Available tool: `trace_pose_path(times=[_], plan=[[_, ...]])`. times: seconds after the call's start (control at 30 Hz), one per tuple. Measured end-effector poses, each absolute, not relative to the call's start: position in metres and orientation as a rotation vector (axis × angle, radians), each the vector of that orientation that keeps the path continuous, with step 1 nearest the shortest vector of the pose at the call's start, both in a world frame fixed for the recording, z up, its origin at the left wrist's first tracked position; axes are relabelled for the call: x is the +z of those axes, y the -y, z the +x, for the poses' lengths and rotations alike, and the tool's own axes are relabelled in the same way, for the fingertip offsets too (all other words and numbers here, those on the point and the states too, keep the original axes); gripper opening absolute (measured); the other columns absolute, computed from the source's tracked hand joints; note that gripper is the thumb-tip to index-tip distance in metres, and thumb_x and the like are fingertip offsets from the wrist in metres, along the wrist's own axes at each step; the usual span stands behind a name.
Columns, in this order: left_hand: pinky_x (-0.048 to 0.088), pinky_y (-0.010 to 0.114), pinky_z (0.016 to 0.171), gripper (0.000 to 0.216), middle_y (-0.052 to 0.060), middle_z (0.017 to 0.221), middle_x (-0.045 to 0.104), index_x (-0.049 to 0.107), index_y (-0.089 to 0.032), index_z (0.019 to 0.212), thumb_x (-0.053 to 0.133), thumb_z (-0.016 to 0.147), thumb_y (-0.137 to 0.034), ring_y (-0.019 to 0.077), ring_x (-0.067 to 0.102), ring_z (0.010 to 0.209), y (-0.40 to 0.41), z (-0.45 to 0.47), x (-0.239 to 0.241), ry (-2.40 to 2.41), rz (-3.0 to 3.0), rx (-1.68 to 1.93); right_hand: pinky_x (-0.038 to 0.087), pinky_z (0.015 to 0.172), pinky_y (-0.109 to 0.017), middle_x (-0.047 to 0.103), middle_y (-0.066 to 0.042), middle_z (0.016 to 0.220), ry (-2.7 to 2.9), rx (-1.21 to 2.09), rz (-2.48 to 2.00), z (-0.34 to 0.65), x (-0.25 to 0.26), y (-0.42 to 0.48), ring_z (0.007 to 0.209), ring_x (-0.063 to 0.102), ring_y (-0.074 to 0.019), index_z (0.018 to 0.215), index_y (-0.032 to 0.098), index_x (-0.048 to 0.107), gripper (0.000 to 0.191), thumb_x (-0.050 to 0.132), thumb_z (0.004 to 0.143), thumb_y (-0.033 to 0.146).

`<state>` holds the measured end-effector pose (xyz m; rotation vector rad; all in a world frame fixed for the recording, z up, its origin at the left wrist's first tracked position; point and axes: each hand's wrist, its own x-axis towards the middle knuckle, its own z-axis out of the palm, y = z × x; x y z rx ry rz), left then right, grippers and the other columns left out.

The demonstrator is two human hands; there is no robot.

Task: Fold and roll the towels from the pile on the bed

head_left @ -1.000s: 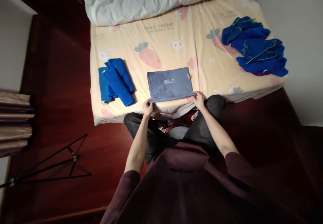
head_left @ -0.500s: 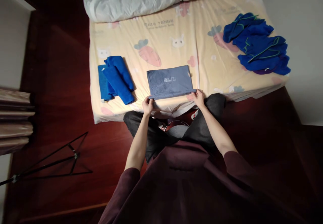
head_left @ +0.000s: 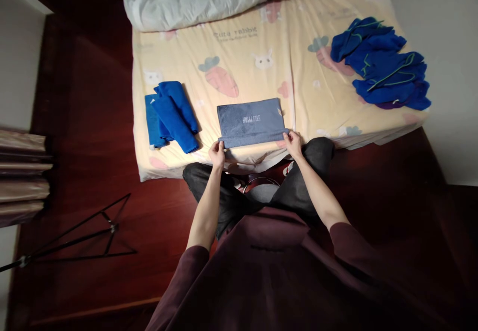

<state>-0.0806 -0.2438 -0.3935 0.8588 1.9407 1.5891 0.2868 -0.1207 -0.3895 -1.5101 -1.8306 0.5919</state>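
Towel (head_left: 251, 122), grey-blue plush fabric rectangle, flat on yellow carrot-print bed (head_left: 256, 83), by front edge. Near corners pinched in left hand (head_left: 216, 155) and right hand (head_left: 293, 144). Folded bright-blue cloths (head_left: 174, 117) to left; crumpled green-trimmed blue cloths (head_left: 390, 67) heaped well apart, right.

You can't read the white letters (head_left: 251, 119) on your gray cloth (head_left: 257, 132); they are too small and fuzzy. Your legs (head_left: 295, 191) hide most of the shoes (head_left: 287, 168). The top edge cuts off the puffy quilt (head_left: 209, 2), and the left edge cuts off the curtain (head_left: 22, 176) and the black stand (head_left: 70, 243).
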Motion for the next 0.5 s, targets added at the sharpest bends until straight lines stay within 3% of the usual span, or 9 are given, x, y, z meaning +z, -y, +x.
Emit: trace_pose_path(times=[0.2, 0.4, 0.5], plan=[[0.062, 0.037, 0.091, 0.048, 0.012, 0.098, 0.08, 0.076, -0.017, 0.099, 0.065, 0.095, -0.064, 0.0253, 0.076, 0.097, 0.244, -0.077, -0.387, -2.007, 0.887, 1.592, 0.053, 0.087, -0.037, 0.06, -0.006, 0.074, 1.798, 0.542, -1.549, 0.282, -0.396, 0.122, 0.083, 0.06, -0.0244, 0.072, 0.027, 0.047, 0.051, 0.047, 0.109, 0.062], [0.058, 0.031, 0.085, 0.039, 0.007, 0.089, 0.076, 0.074, -0.017, 0.095, 0.064, 0.1, -0.055, 0.0214, 0.072, 0.087, 0.24, -0.075, -0.384, -1.998, 0.915, 1.587, 0.048, 0.106, -0.046, 0.067, -0.012, 0.09, 1.812, 0.489, -1.712, 0.276, -0.395, 0.124, 0.102, 0.066, -0.0295, 0.081, 0.025, 0.058, 0.041, 0.045, 0.111, 0.049], [0.055, 0.029, 0.081, 0.036, 0.005, 0.084, 0.073, 0.072, -0.018, 0.093, 0.063, 0.102, -0.051, 0.0198, 0.068, 0.081, 0.242, -0.074, -0.381, -2.041, 0.941, 1.547, 0.048, 0.108, -0.048, 0.068, -0.013, 0.092, 1.758, 0.462, -1.733, 0.269, -0.396, 0.125, 0.108, 0.067, -0.0314, 0.084, 0.024, 0.062, 0.042, 0.045, 0.112, 0.05]])
